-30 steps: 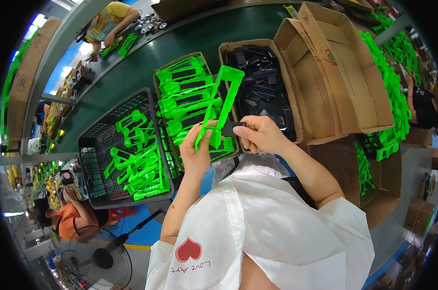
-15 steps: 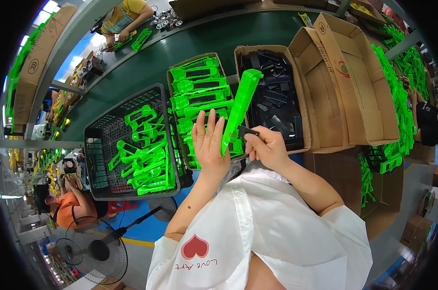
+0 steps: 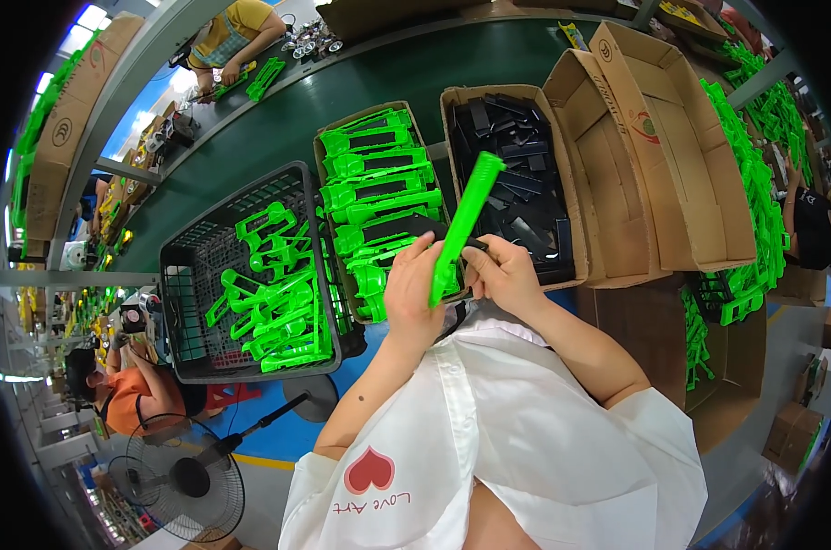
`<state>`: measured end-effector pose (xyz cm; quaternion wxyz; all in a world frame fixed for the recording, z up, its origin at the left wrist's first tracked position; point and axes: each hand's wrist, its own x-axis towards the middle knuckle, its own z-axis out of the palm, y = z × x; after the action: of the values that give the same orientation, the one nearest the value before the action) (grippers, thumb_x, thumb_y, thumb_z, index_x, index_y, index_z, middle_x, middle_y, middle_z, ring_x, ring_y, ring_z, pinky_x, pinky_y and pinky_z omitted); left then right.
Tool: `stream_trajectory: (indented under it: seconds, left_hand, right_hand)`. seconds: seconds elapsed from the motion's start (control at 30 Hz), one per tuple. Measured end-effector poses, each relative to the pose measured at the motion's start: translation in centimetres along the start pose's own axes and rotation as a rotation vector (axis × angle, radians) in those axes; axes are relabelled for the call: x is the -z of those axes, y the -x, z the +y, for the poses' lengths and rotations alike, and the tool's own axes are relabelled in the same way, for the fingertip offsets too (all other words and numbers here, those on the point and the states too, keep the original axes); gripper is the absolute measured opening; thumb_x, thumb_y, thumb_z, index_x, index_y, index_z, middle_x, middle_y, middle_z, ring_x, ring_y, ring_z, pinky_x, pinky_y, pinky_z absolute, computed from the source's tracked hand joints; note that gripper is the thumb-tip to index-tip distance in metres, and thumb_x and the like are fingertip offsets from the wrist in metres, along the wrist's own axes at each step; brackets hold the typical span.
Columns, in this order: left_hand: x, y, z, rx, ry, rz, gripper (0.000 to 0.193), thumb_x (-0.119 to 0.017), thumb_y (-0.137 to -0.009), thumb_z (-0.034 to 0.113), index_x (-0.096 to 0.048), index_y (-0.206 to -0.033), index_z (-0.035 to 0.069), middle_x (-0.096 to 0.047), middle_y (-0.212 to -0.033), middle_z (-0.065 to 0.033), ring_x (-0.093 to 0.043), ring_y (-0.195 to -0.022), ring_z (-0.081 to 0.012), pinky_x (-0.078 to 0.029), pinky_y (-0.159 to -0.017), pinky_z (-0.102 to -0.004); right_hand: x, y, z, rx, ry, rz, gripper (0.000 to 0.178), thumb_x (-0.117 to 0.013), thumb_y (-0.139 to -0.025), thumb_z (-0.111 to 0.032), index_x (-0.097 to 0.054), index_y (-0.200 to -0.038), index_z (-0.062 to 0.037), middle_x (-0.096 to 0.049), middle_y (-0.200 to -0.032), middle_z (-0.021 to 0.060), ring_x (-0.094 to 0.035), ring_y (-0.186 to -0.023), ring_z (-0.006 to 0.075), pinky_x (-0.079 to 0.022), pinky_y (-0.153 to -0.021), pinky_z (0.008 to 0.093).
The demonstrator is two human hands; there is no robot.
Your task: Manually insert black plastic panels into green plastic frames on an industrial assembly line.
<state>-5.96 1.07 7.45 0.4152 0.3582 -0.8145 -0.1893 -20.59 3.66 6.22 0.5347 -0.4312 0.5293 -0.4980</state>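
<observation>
A long green plastic part (image 3: 472,213) stands tilted in front of me, its narrow edge facing up. My left hand (image 3: 412,286) is closed around its lower end, fingers bent behind it. At the part's right side, my right hand (image 3: 507,277) pinches a small black plastic piece (image 3: 476,244) between thumb and forefinger. That piece meets the green part, which hides how far it reaches in. Beyond my left fingers lies a carton of green parts (image 3: 379,194) with black panels in them. A carton of loose black plastic pieces (image 3: 522,183) is beyond my right hand.
Left stands a black crate (image 3: 188,341) with several green parts in it. Cardboard boxes (image 3: 608,174) and piled green parts (image 3: 750,202) are at the right. A fan (image 3: 191,477) is low left. Co-workers sit at the far bench (image 3: 250,128) and at the left.
The green part has turned onto its narrow edge and come lower. My left fingers, stretched out before, have curled around it. My right hand stays beside it with the black piece.
</observation>
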Motion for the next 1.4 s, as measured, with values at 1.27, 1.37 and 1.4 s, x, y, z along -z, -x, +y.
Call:
stream_trajectory:
  seconds: [1.27, 1.37, 1.4]
  left_hand:
    - [-1.1, -2.8, -3.3, 0.164, -0.328, 0.189, 0.029, -0.059, -0.068, 0.004, -0.051, -0.095, -0.001, -0.055, -0.085, -0.0161, -0.052, -0.079, -0.0323, -0.041, -0.068, -0.0383]
    - [-1.2, -3.2, -3.7, 0.125, -0.385, 0.198, 0.031, -0.059, -0.065, 0.004, -0.052, -0.095, 0.0, -0.055, -0.084, -0.0155, -0.052, -0.079, -0.0332, -0.041, -0.068, -0.0392]
    - [-1.5, -3.1, -3.8, 0.12, -0.385, 0.203, 0.031, -0.059, -0.065, 0.005, -0.052, -0.095, 0.0, -0.055, -0.083, -0.0156, -0.052, -0.078, -0.0332, -0.042, -0.068, -0.0389]
  right_hand:
    - [-2.6, -1.0, 0.0, 0.589, 0.881, 0.19, 0.021, -0.052, -0.079, -0.015, -0.042, -0.066, -0.0023, -0.048, -0.046, 0.0123, -0.052, -0.043, 0.0289, -0.042, -0.039, 0.0362]
    - [-3.3, -1.8, -0.3, 0.577, 0.881, 0.201, 0.02, -0.05, -0.08, -0.016, -0.043, -0.067, -0.0017, -0.049, -0.047, 0.0135, -0.052, -0.043, 0.0298, -0.043, -0.04, 0.0373]
    - [-3.2, -2.1, -0.3, 0.567, 0.879, 0.219, 0.017, -0.05, -0.078, -0.013, -0.044, -0.067, -0.0017, -0.049, -0.048, 0.0129, -0.053, -0.044, 0.0298, -0.043, -0.04, 0.0375]
